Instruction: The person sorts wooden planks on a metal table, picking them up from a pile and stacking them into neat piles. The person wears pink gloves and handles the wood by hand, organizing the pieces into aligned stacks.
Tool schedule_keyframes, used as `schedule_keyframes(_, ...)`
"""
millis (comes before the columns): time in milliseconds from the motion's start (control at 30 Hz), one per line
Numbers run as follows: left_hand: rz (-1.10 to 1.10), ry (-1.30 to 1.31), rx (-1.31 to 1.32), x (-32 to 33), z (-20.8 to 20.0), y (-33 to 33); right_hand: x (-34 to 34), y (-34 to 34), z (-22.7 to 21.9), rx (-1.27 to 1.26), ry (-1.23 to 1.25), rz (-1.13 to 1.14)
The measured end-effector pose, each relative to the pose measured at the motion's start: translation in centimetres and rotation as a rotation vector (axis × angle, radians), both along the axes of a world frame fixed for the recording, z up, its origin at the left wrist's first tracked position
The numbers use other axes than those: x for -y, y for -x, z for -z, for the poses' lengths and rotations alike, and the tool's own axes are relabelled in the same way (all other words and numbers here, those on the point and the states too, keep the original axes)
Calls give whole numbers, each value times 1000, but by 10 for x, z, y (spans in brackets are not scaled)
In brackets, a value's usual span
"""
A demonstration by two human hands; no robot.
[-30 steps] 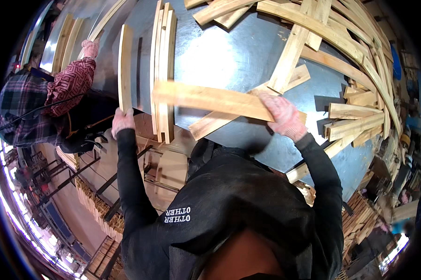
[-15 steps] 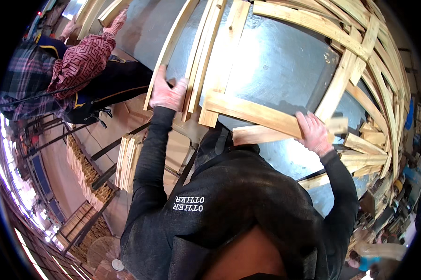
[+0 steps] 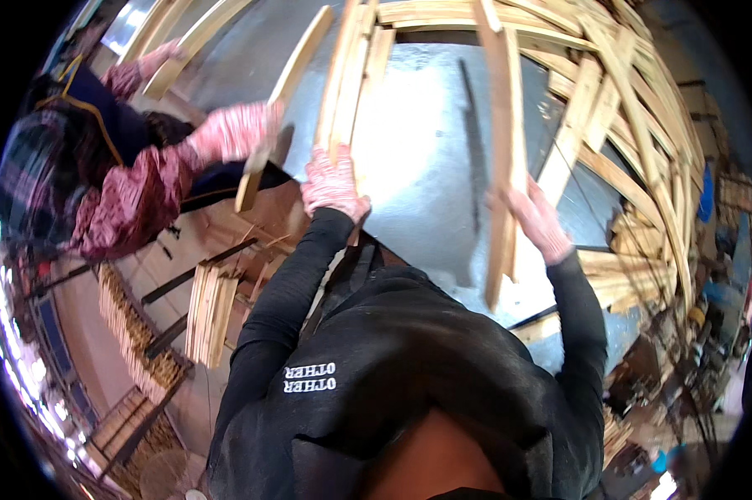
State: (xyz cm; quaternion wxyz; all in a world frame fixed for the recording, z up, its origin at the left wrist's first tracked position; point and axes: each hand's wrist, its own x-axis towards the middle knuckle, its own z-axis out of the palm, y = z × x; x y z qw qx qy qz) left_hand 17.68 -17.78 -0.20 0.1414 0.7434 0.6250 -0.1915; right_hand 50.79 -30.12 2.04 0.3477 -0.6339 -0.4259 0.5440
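My left hand (image 3: 334,185) is closed over the near ends of several long narrow wooden slats (image 3: 342,104) lying side by side on a metal-topped table (image 3: 413,125). At the right, my right hand (image 3: 541,223) grips a long wooden board (image 3: 499,142) by its right side, near its lower end. A second pale piece shows along that board's right edge; whether the two are joined I cannot tell. The board points away from me, and a dark shadow lies on the metal to its left. My right fingertips are partly hidden behind the wood.
On the left a co-worker's hand (image 3: 238,133), blurred, holds a curved slat (image 3: 297,62); the other hand (image 3: 161,57) is beside another curved piece (image 3: 197,42). A large heap of curved wooden pieces (image 3: 642,142) covers the table's right side. Stacked slats (image 3: 211,312) stand at lower left.
The board in my right hand has swung from lying crosswise to pointing away from me. My left hand has moved right onto the slats, leaving the curved slat, which the co-worker now holds.
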Motion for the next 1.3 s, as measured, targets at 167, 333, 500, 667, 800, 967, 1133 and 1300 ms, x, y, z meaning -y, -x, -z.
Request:
schedule_keyframes(167, -1, -59, 125, 0, 2, 18, -78, 48, 34, -746, 8, 157)
schedule_keyframes(333, -95, 0, 432, -23, 6, 66, -129, 139, 85, 56, -59, 261)
schedule_keyframes(500, -199, 144, 857, -27, 41, 103, -183, 202, 87, 315, 48, 84)
schedule_keyframes(667, -185, -6, 588, -18, 28, 93, -182, 184, 112, -275, 16, -128)
schedule_keyframes(800, -75, 81, 408, -18, 4, 73, -178, 214, 93, -623, 135, 200)
schedule_keyframes(967, -378, 125, 798, -19, 33, 78, -169, 204, 91, -1222, 265, 188)
schedule_keyframes(1133, -614, 162, 1414, -34, 72, 137, -146, 176, 101, -1212, 220, 214)
schedule_keyframes(1300, -239, -128, 319, -52, 8, 126, -133, 190, 96, -373, 185, 160)
